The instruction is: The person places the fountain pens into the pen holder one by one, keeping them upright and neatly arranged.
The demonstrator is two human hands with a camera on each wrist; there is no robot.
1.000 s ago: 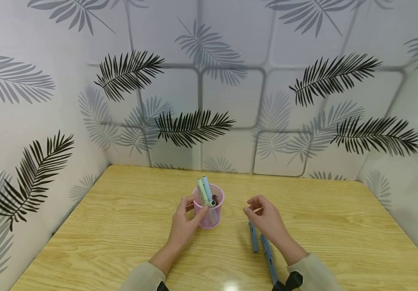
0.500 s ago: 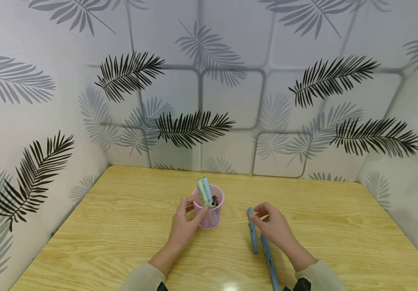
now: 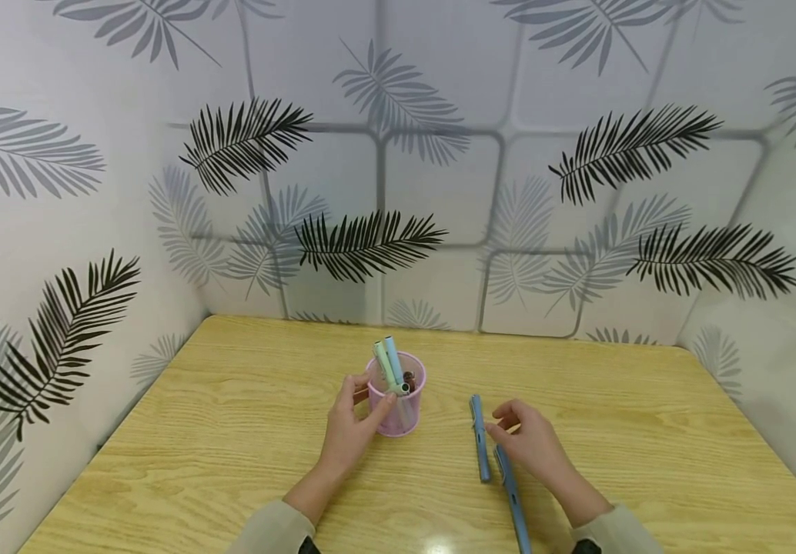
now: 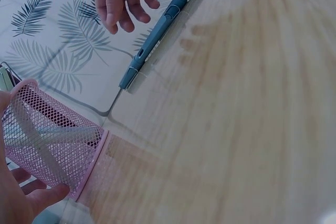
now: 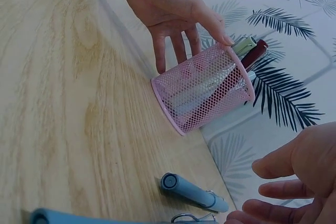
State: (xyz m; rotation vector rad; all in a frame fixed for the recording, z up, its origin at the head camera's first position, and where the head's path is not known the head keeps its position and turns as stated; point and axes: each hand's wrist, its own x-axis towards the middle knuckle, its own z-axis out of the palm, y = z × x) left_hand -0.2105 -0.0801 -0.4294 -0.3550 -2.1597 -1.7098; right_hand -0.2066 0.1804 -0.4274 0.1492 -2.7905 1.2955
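Note:
A pink mesh pen cup (image 3: 396,412) stands on the table with several pens in it, among them a light green pen (image 3: 384,362) and a light blue pen (image 3: 394,358). My left hand (image 3: 348,431) grips the cup from its left side, thumb in front and fingers behind. Two slate-blue pens lie to the right: a shorter-looking farther pen (image 3: 479,438) and a nearer pen (image 3: 513,500). Just right of the farther pen hovers my right hand (image 3: 530,442), its fingers loosely bent around nothing. In the right wrist view, a dark red pen (image 5: 255,53) also leans in the cup.
The wood-grain table (image 3: 245,385) reaches back to a wall (image 3: 439,192) covered with a leaf pattern. Bare tabletop shows left of the cup and right of the pens.
My right hand has drawn back to the right and nearer to me, uncovering the farther blue pen's upper end. My left hand and the cup have stayed put.

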